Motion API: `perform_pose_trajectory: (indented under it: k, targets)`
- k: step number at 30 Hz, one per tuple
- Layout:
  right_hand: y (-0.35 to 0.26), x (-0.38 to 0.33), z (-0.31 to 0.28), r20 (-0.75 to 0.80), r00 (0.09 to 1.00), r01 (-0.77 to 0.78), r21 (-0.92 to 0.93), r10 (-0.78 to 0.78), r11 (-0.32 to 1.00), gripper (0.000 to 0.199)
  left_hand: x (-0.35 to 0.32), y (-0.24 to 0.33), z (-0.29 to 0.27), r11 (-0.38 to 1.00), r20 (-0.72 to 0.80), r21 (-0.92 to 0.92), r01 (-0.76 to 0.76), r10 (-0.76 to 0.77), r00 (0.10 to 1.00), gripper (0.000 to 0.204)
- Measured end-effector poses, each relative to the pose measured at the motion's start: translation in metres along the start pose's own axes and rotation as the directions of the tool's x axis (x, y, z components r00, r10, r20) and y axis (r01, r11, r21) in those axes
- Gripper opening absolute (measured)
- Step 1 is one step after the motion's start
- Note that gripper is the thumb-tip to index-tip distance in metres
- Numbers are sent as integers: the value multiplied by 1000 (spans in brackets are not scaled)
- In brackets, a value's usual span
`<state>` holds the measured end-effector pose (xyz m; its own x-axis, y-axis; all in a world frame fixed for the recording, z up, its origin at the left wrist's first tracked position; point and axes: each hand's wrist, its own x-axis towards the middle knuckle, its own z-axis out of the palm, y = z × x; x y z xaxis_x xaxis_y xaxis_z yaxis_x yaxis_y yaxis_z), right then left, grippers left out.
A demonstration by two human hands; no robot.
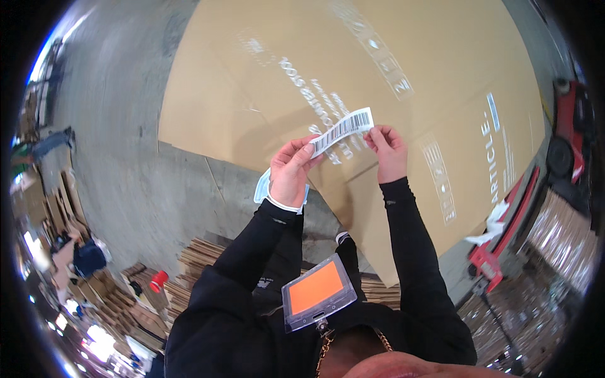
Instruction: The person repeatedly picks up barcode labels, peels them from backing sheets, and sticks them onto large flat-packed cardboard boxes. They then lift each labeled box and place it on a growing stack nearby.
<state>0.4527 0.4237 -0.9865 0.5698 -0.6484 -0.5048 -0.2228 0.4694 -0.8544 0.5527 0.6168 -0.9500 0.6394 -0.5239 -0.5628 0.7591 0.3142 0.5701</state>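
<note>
Pinching barcode label (343, 130) between both raised hands, left hand (292, 170) grip closed, right hand (387, 151) grip closed

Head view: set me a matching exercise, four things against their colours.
Things:
1 barcode label strip, held between left hand and right hand
2 flattened cardboard box
3 badge holder insert
4 pallet jack

Colours:
a red
b white with black bars
c orange
d brown

Pairs: 1-b, 2-d, 3-c, 4-a
</note>
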Motion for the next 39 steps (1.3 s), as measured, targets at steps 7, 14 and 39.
perform_pose_trajectory:
  k: [7,14,39]
  targets:
    - [-8,134,140,269,958,190,-335,-100,923,13,64,19,-81,944,-125,-313,-102,65,990,43]
    - [-12,267,254,625,758,642,-664,-187,383,24,138,-8,-50,783,59,-612,-109,182,981,68]
    - [22,319,329,713,675,731,-682,-192,38,25,204,9,-34,692,-85,-694,-199,196,977,86]
